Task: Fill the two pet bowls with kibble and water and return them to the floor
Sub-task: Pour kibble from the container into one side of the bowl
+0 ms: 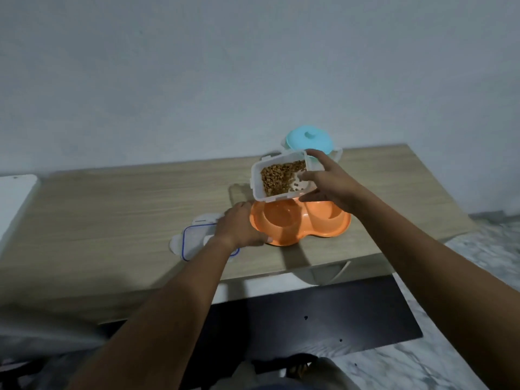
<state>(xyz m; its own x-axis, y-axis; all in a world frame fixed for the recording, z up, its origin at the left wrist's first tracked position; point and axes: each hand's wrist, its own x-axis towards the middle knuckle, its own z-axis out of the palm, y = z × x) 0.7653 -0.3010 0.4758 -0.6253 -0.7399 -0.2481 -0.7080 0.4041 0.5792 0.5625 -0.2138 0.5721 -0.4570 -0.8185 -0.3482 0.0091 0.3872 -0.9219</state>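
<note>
1. Here, near the front edge of a wooden table point(112, 198): an orange double pet bowl point(298, 223), both wells seemingly bare, the far rim hidden behind a container.
2. Held tilted just above the bowl: a white plastic container point(278, 175), open-topped, part-filled with brown kibble point(281, 175).
3. Clasped around the container's right wall: the right hand point(329, 181), thumb at the lower corner, fingers over the rim; palm side out of sight.
4. Closed on the bowl's left rim: the left hand point(239, 223), fingertips tucked under and hard to make out.
5. Flat on the table beside the left wrist and partly covered by it: a clear lid with blue seal point(197, 240).
6. Behind the container, mostly hidden: a turquoise lidded vessel point(308, 137), only its top showing.
7. Cut off at the left frame edge: a white object point(15, 198), identity unclear.
</note>
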